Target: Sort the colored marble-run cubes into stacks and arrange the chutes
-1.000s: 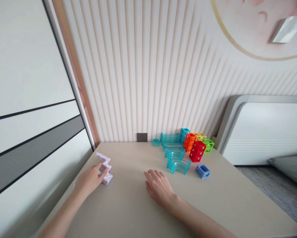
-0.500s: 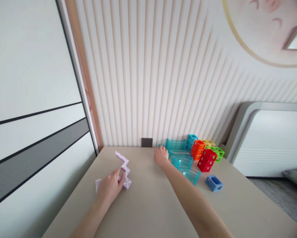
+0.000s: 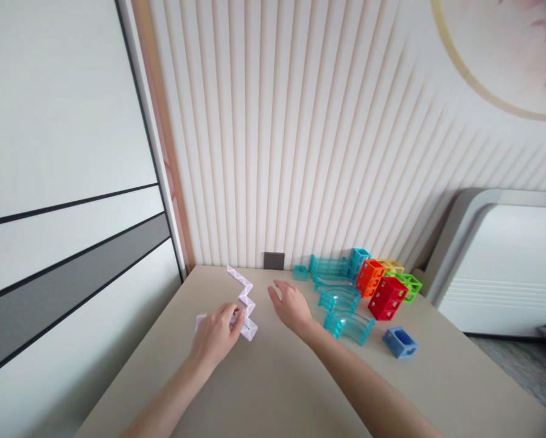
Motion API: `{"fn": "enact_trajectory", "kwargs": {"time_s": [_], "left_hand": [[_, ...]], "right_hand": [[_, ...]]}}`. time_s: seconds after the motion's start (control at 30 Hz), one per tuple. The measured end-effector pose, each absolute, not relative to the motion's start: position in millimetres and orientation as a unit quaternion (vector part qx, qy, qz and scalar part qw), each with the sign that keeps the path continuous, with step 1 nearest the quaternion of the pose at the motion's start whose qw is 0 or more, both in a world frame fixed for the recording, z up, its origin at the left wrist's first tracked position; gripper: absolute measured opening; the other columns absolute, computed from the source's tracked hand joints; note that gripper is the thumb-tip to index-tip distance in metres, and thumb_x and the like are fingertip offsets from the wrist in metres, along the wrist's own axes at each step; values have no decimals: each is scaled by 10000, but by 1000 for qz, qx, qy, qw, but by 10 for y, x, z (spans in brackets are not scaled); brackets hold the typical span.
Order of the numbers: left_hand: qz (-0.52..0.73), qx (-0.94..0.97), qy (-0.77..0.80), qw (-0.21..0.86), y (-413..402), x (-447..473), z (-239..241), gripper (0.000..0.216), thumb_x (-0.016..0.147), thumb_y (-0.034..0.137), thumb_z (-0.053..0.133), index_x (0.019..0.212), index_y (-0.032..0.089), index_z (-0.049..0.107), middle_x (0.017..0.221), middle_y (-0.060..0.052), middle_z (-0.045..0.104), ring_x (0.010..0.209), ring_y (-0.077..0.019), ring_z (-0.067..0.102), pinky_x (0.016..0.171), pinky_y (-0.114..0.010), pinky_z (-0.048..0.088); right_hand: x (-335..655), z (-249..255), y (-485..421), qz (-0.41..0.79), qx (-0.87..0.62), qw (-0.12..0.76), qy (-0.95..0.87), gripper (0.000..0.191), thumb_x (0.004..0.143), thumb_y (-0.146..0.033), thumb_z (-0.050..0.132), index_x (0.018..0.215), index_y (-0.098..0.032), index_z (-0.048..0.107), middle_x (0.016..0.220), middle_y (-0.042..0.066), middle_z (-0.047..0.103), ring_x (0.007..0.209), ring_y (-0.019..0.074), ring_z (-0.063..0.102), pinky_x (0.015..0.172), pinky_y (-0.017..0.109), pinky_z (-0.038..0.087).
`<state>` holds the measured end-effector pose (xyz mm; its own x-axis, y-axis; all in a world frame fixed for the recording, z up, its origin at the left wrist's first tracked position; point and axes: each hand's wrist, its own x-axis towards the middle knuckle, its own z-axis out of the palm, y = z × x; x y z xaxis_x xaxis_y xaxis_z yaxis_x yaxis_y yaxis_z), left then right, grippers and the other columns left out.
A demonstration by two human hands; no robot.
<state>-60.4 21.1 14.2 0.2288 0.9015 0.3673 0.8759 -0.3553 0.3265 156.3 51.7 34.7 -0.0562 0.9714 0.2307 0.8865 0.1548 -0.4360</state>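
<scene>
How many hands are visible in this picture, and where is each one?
2: the left hand is at the lilac zigzag toy; the right hand is between that toy and the teal pieces.

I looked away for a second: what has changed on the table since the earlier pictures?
The lilac zigzag chain has moved rightward, with the left hand still on it. The right hand reached out to the small teal piece near the back, then drew back partway; it looks open, with nothing visible in it. That piece, the clear teal tracks and the coloured blocks stayed as they were.
</scene>
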Motion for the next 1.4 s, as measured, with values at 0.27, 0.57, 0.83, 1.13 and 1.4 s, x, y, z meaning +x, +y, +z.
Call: {"fn": "enact_trajectory", "kwargs": {"time_s": [0.27, 0.57, 0.83, 1.13, 1.4], "left_hand": [[445, 801, 400, 33, 174, 34, 320, 212, 991, 312, 429, 1077, 210, 595, 995, -85, 691, 892, -203, 693, 806, -302, 546], [472, 814, 336, -53, 268, -80, -51, 499, 946, 158, 506, 1429, 230, 406, 1278, -140, 603, 1262, -290, 553, 1065, -463, 484], [511, 807, 294, -39, 356, -210, 29, 287, 969, 171, 525, 1251, 215, 554, 1140, -110, 676, 1122, -247, 638, 968, -405, 544], [525, 795, 303, -5, 294, -198, 100, 130, 923, 277, 656, 1009, 192, 607, 845, -51, 691, 778, -208, 608, 723, -331, 483], [544, 787, 286, 47, 309, -148, 26, 120, 936, 166, 587, 1050, 196, 565, 952, -74, 636, 925, -224, 610, 814, -337, 508]], "right_hand": [[1565, 290, -218, 403, -456, 493, -622, 482, 977, -604, 435, 972, -165, 634, 731, 0, 618, 530, 113, 576, 501, 209, 446], [1861, 199, -329, 438, -445, 596, -504, 519, 893, -673, 535, 835, -161, 594, 633, -27, 545, 425, 72, 443, 416, 201, 341], [1759, 194, -365, 486, -420, 601, -476, 449, 807, -613, 702, 780, -182, 579, 658, -12, 580, 489, 89, 466, 487, 237, 389], [1869, 425, -90, 524, -384, 585, -485, 374, 846, -515, 711, 748, -162, 635, 622, -4, 591, 496, 80, 423, 498, 243, 297], [1696, 376, -118, 630, -304, 658, -278, 348, 786, -511, 773, 754, -183, 660, 589, -29, 570, 488, 85, 448, 481, 222, 341]]}}
